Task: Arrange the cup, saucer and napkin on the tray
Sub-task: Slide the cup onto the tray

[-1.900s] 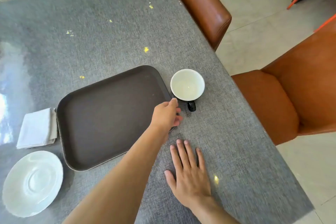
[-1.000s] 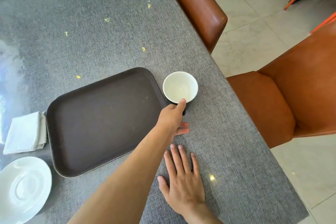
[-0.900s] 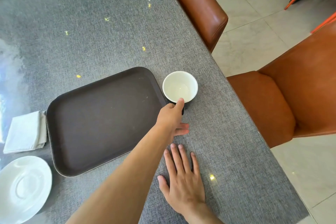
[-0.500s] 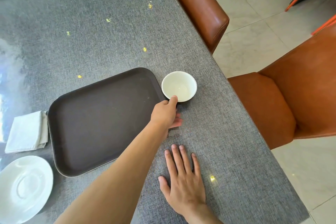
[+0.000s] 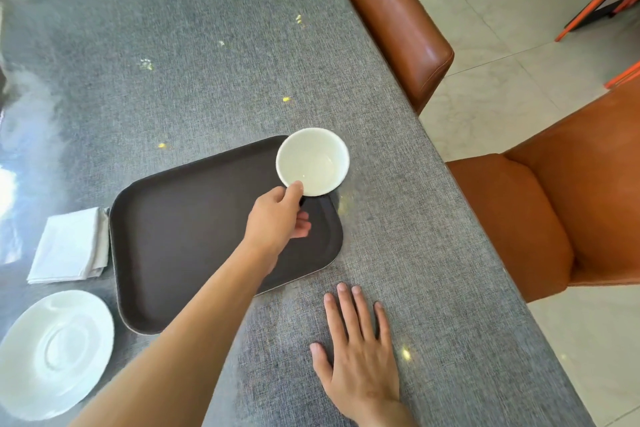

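My left hand (image 5: 277, 218) grips the white cup (image 5: 313, 161) by its dark handle and holds it lifted over the far right corner of the dark brown tray (image 5: 194, 229). The cup is empty inside and upright. My right hand (image 5: 356, 354) lies flat on the grey table, fingers apart, just in front of the tray's near right corner. A folded white napkin (image 5: 71, 244) rests on the table against the tray's left edge. The white saucer (image 5: 52, 354) sits on the table at the near left, apart from the tray.
The grey textured table (image 5: 194, 55) ends in an edge running along the right. Two brown leather chairs (image 5: 398, 24) (image 5: 554, 204) stand beside that edge. Orange furniture legs (image 5: 595, 7) show on the tiled floor at the far right.
My left hand closed on the cup's handle and lifted the cup from the table beside the tray, moving it left over the tray's corner. My right hand stayed flat.
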